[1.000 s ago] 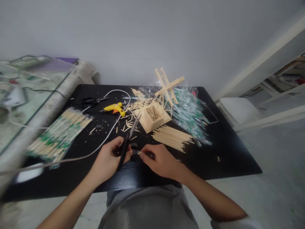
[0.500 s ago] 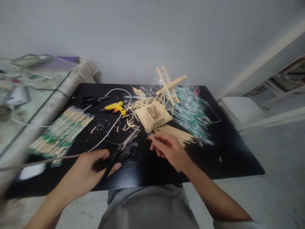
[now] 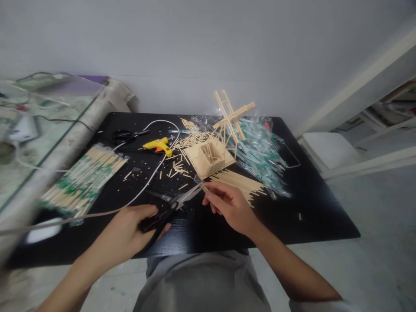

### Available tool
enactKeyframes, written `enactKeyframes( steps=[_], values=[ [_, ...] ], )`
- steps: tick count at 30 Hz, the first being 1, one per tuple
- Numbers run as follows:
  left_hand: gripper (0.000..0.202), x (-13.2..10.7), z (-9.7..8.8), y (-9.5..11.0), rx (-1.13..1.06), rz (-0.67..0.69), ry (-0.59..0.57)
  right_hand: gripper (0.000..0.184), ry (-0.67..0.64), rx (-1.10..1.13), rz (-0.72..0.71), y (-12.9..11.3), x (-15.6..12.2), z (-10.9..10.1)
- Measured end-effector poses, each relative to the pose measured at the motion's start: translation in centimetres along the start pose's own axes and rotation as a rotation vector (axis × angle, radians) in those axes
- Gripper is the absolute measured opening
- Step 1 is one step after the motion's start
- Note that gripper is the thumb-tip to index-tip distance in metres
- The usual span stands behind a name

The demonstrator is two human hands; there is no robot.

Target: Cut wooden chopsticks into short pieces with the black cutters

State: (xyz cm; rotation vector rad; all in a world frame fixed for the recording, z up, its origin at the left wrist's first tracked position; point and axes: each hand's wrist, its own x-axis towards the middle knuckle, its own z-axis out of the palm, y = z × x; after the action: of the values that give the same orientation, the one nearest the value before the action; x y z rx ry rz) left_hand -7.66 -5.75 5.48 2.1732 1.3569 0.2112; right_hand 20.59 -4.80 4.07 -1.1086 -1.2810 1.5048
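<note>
My left hand (image 3: 133,227) is closed round the black handles of a pair of scissors (image 3: 186,197). The blades point right and reach the fingertips of my right hand (image 3: 230,206). Those fingers pinch a thin wooden stick (image 3: 204,188), mostly hidden by the hand; its tip is at the blade ends. Just beyond stands a windmill-like stick model (image 3: 212,167) with a box full of short pieces and crossed blades. Long bare sticks (image 3: 238,182) lie beside my right hand. A dark tool (image 3: 159,196) lies partly hidden under the scissors.
A yellow glue gun (image 3: 158,146) and black-handled scissors (image 3: 125,135) lie at the back left of the black table (image 3: 325,221). Wrapped chopsticks (image 3: 86,180) are at left, plastic wrappers (image 3: 260,151) at right. A white cable (image 3: 143,190) crosses the left side among cut pieces (image 3: 177,167).
My left hand has moved the scissors rightward, bringing the blade tips to the stick in my right hand. My right hand has stayed nearly in place.
</note>
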Motion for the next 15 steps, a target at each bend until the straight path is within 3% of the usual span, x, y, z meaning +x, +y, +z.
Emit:
enactKeyframes(
  steps=[15],
  values=[
    [0.045,-0.01,0.47,-0.58,-0.009,0.047,0.031,0.033,-0.01,-0.008,-0.025,0.08,0.03,-0.03]
  ],
)
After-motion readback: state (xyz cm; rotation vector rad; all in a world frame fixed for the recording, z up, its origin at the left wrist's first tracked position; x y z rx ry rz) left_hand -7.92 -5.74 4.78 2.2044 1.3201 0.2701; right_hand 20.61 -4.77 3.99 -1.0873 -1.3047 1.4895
